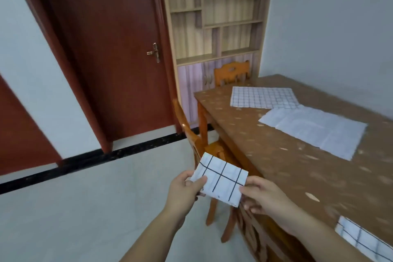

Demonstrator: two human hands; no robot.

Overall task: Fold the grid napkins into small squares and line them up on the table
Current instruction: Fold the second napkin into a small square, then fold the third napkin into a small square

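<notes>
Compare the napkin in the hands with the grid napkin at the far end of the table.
The held napkin is folded into a small square; the far napkin lies spread open. The held napkin is pinched in the air by the left hand and right hand; the far napkin rests flat on the table, untouched. Both are white with dark grid lines.

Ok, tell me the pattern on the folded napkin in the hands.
White with a black grid of lines on the folded napkin, seen clearly in the head view.

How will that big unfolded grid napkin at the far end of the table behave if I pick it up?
The unfolded grid napkin lies thin and flat on the table, so it is probably light and floppy, likely drooping from one hand. Pushed, it may slide or wrinkle.
</notes>
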